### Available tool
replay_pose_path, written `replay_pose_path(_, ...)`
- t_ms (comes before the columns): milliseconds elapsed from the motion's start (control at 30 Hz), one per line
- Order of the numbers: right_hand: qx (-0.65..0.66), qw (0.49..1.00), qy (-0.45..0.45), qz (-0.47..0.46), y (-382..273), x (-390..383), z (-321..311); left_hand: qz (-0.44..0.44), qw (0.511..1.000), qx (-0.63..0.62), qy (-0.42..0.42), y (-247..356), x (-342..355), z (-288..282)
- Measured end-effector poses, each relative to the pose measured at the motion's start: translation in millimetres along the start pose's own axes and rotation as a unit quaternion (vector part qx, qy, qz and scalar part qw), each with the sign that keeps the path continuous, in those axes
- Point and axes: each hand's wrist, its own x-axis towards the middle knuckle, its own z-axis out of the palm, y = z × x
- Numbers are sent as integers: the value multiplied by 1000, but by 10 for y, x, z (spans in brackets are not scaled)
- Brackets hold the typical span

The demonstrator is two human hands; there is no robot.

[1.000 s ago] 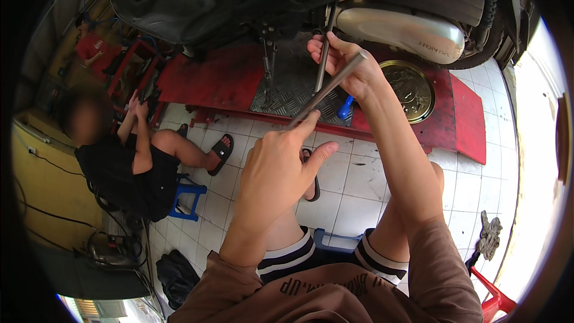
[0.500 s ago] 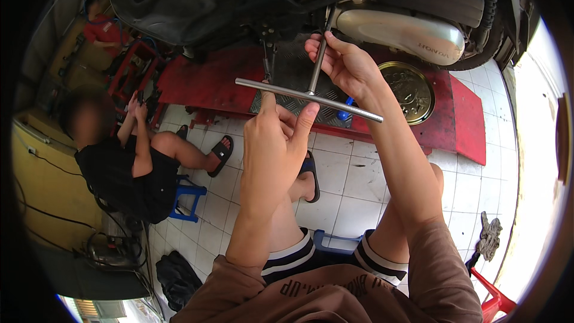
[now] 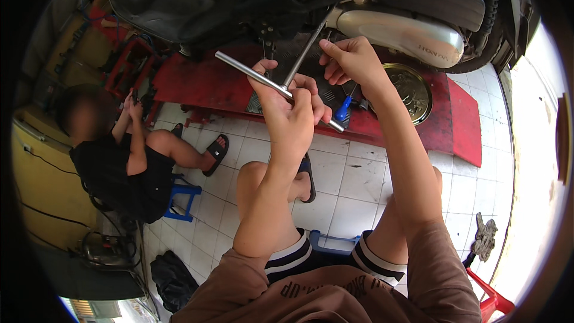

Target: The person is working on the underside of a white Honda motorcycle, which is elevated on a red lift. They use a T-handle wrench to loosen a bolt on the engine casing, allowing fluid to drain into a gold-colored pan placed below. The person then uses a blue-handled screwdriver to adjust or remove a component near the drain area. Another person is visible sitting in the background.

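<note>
My left hand (image 3: 287, 101) is closed around the crossbar of a long steel T-handle wrench (image 3: 245, 70). The bar slants from upper left to lower right, and its shaft runs up to the motorbike (image 3: 397, 33), beside the silver side cover. The shaft's far tip is hidden against the machine's underside. Just right of the shaft, my right hand (image 3: 353, 66) is apart from it, with fingers loosely bent and nothing seen in them. Below that hand, a blue-handled screwdriver (image 3: 343, 109) lies on the red lift platform (image 3: 206, 84).
A round brass-coloured tray (image 3: 426, 103) rests on the platform's right part. At left, a person in black (image 3: 122, 170) sits on a blue stool (image 3: 182, 200); another in red (image 3: 107, 27) is farther back. A grey rag (image 3: 485, 236) and red chair (image 3: 491, 302) are at lower right.
The wrench's crossbar has turned clockwise and shifted left. My left hand has closed round it, and my right hand has come off the shaft and moved slightly right.
</note>
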Motion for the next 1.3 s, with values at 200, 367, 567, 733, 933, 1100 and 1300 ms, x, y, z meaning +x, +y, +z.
replay_pose_path(200, -82, 939, 24, -332, -495, -511, 465, 26, 999, -12, -44, -72, -48, -59)
replay_pose_path(367, -295, 897, -15, -328, -471, -531, 823, 84, 982, 107, -134, -656, -247, -233)
replay_pose_path(567, -299, 909, -45, -286, -572, -525, 870, -93, 942, -321, -43, -690, -503, -6)
replay_pose_path(733, -239, 923, -37, -300, -561, -470, 955, -153, 920, -358, -41, -807, -586, 91)
replay_pose_path(933, -251, 923, -22, -292, -605, -448, 967, -105, 876, -446, -149, -874, -357, -86)
replay_pose_path(1100, -269, 942, -9, -201, -757, -486, 1021, -98, 894, -411, -145, -920, -337, 14)
replay_pose_path(1300, -184, 963, 40, -195, -619, -493, 1052, -47, 917, -349, -188, -1051, -275, -25)
